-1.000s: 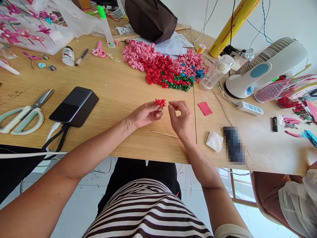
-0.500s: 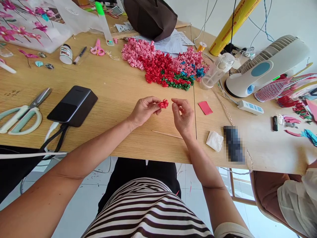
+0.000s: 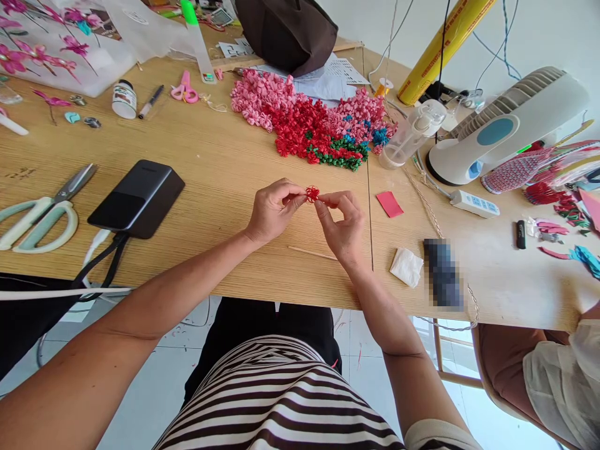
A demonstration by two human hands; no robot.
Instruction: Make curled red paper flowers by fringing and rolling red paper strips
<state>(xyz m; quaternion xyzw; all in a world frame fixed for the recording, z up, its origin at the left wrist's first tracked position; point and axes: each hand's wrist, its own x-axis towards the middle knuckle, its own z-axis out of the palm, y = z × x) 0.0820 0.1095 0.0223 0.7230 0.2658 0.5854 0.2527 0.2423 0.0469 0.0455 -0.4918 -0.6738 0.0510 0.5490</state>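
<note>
A small red curled paper flower is held just above the wooden table between both hands. My left hand pinches it from the left with thumb and fingertips. My right hand pinches its right side, fingers curled. A thin wooden stick lies on the table just below my right hand. A heap of pink, red, green and blue paper flowers lies farther back.
A red paper square, a white tissue, a black power bank with its cable and large scissors lie around. A white fan and clear bottle stand right. Another person's clothing shows at lower right.
My right hand has closed in from the right and now pinches the red flower, which my left hand alone held before. The left hand turned the flower slightly.
</note>
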